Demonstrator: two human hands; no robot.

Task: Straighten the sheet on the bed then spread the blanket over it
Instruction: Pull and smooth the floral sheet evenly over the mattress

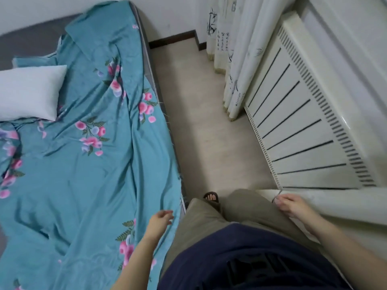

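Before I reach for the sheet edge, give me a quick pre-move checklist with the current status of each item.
1. Teal floral sheet lying flat: not ok, it is creased, and its far corner is folded back.
2. Grey mattress fully covered: not ok, it is bare at the far end.
3. White pillow off the sheet: not ok, it rests on it.
4. Left hand gripping the sheet's near edge: not ok, it is loosely curled over the edge and holds nothing.
5. Right hand free: cannot tell, it is against the white fabric.
6. Blanket within reach: cannot tell, none is distinct in view.
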